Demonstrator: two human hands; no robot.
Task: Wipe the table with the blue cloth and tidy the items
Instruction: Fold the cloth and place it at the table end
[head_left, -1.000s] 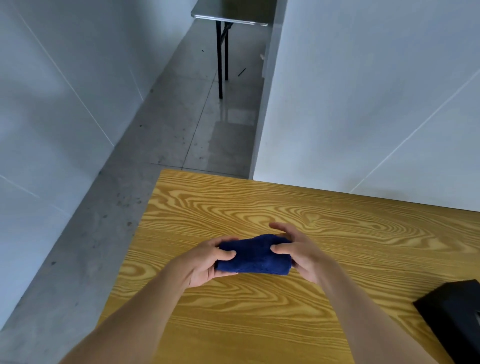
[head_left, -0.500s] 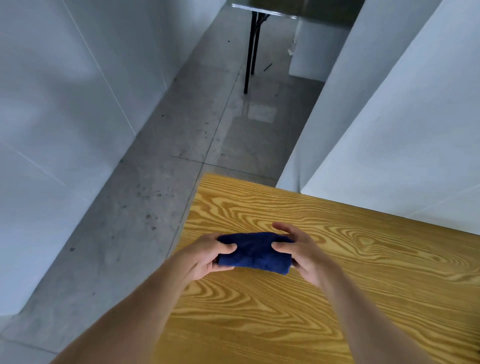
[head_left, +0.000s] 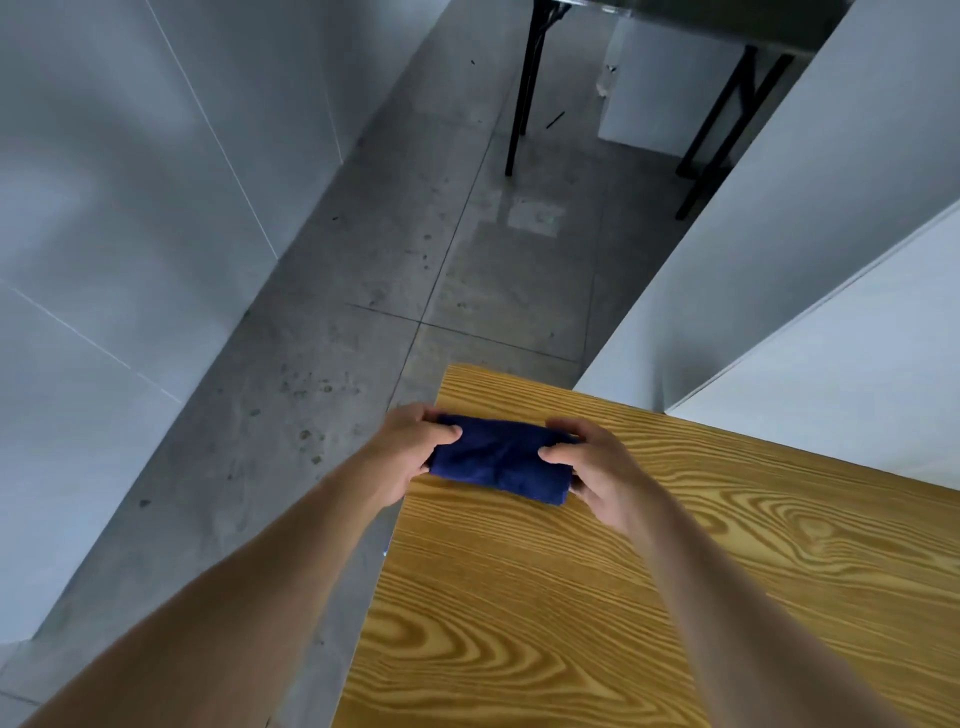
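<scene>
A: Where is the cloth?

B: The blue cloth (head_left: 500, 460) sits just left of the middle of the frame, folded into a thick bundle. It lies on the wooden table (head_left: 597, 597), close to the table's far left corner.

A: And the hands?

B: Both are on it, 1 at each end. The left hand (head_left: 408, 451) grips the left end, thumb curled over the top and the other fingers wrapped behind. That hand hangs partly past the table's left edge, over the floor. The right hand (head_left: 597, 475) grips the right end the same way, thumb on top, fingers curled round the far side and under the end.

A: Is the cloth lifted or resting?

B: I cannot tell for sure; its lower edge looks to be touching the wood (there is a thin shadow under it).

A: What fills the rest of the frame?

B: The table takes the lower right, yellow with bold grain. The 2 bare forearms come up from the bottom edge, the left one crossing over the floor and the right one over the table. A grey concrete floor (head_left: 415, 270) runs from the lower left to the upper middle, speckled with dark spots. Pale wall panels (head_left: 130, 208) fill the upper left, and white partitions (head_left: 831, 260) fill the right side, just behind the table. At the top of the frame stand the black legs (head_left: 522, 93) of another table.
</scene>
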